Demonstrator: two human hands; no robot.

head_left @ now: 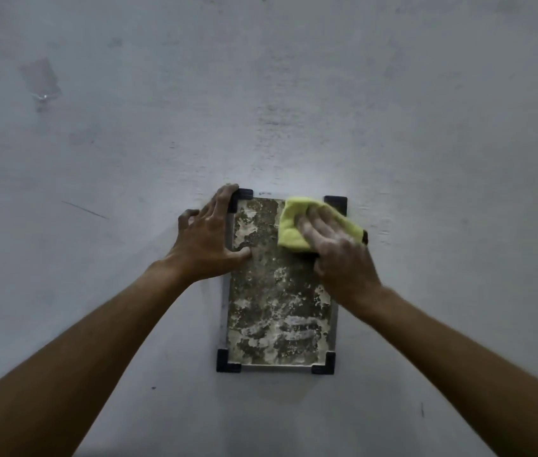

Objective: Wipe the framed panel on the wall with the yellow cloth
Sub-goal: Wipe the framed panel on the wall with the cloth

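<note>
A framed panel (277, 308) hangs on the grey wall, its surface mottled brown and white, with black brackets at its corners. My right hand (337, 252) presses a folded yellow cloth (290, 225) flat against the panel's upper right part; the hand looks blurred. My left hand (208, 239) grips the panel's upper left edge, fingers spread over the top left bracket and thumb lying on the panel face. The cloth hides the top right area of the panel.
The bare grey wall (426, 127) surrounds the panel on all sides. A faint rectangular patch with a shiny spot (42, 82) marks the wall at the upper left. Small dark specks dot the wall at the right.
</note>
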